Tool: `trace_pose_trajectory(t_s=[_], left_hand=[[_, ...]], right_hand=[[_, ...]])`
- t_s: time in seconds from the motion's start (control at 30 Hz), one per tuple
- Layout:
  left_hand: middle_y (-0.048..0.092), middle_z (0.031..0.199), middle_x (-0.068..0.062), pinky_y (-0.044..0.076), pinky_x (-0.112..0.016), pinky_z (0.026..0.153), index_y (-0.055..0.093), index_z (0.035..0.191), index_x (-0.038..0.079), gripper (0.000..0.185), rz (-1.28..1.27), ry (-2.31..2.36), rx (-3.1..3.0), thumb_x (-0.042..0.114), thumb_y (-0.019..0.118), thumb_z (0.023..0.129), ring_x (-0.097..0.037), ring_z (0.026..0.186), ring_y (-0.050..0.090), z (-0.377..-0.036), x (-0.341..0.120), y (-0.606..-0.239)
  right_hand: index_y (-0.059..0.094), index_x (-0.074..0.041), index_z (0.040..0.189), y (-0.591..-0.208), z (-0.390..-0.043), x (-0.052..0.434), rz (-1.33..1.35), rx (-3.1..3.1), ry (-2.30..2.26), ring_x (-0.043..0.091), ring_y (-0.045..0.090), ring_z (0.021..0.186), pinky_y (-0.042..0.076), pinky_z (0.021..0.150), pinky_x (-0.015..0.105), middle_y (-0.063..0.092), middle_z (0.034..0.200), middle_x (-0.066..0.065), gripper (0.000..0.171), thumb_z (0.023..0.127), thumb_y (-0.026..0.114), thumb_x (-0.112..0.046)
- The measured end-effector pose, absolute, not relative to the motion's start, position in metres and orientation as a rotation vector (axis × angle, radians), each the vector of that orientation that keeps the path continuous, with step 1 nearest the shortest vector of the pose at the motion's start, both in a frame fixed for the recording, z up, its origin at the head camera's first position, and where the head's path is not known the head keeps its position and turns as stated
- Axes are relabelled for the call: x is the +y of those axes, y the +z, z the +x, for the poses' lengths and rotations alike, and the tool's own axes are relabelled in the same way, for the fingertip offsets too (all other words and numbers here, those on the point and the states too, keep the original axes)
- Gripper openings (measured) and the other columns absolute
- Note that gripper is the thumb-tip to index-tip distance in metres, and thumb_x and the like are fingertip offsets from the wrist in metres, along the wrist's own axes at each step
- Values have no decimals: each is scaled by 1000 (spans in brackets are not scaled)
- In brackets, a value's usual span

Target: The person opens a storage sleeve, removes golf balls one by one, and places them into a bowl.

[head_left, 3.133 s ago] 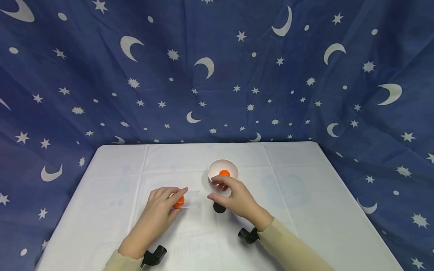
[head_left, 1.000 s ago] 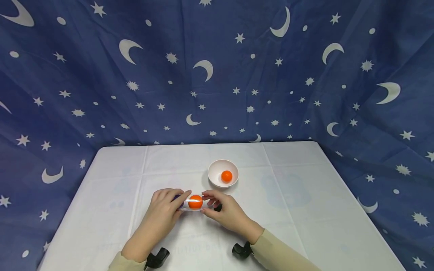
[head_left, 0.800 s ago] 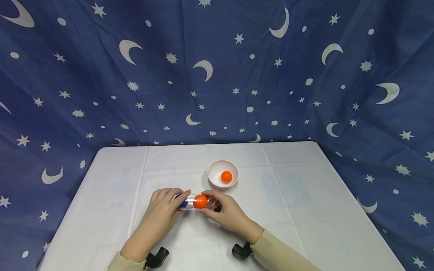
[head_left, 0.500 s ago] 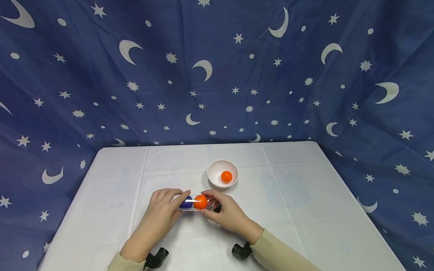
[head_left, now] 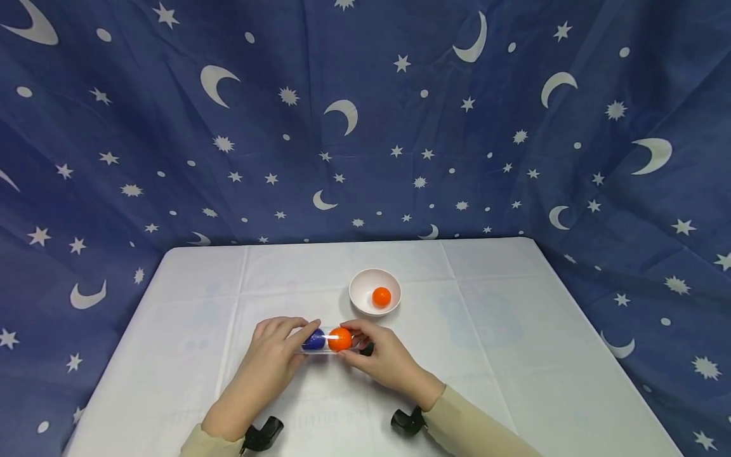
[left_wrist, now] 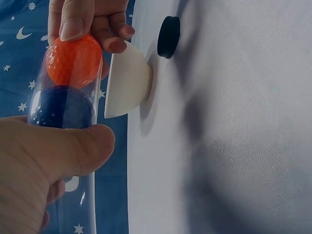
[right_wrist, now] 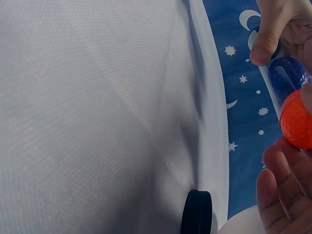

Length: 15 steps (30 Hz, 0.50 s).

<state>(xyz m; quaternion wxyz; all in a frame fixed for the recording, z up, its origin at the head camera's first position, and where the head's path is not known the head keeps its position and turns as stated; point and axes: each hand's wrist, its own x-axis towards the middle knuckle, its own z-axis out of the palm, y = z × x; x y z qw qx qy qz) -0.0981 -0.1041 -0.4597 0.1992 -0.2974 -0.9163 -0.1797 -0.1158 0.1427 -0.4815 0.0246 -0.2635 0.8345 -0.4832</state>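
My left hand [head_left: 273, 352] grips a clear tube [left_wrist: 87, 195] held above the table, thumb on one side. Inside it sits a dark blue ball [left_wrist: 63, 105], beside a dimpled orange golf ball [left_wrist: 73, 61] at the tube's right end. My right hand [head_left: 384, 355] pinches the orange ball there between thumb and fingers. In the right wrist view, the orange ball lies against the fingers [right_wrist: 285, 180]. The left palm hides the tube's other end in the head view.
Behind the hands stands a white bowl [head_left: 360, 289] with another orange ball [head_left: 381, 297] in it. A round black cap [left_wrist: 168, 37] lies on the white-covered table [head_left: 485, 317], partly behind my right hand. A blue curtain with moons and stars [head_left: 365, 127] hangs at the back.
My right hand has come from beside the bowl to the tube's end. The orange ball has slid right along the tube, and the blue ball has emerged from under my left hand.
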Motion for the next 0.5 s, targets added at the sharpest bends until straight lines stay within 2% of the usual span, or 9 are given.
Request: trace_pose_trajectory(t_s=[0.27, 0.5], left_hand=[[61, 116, -4, 36, -50, 95, 62, 130, 17, 64, -834, -522, -2557, 11, 85, 70, -30, 107, 54, -100, -106, -459], [61, 117, -5, 36, -49, 94, 62, 131, 18, 66, -827, -522, -2569, 11, 85, 70, -30, 107, 54, -100, -108, -461]], right_hand=[[60, -20, 125, -479, -118, 146, -803, 2631, -1473, 16, 61, 84, 53, 77, 32, 64, 103, -12, 46, 85, 73, -39], [61, -18, 124, -478, -120, 149, -773, 2662, -1455, 12, 60, 81, 53, 74, 29, 64, 98, -12, 46, 84, 76, -35]])
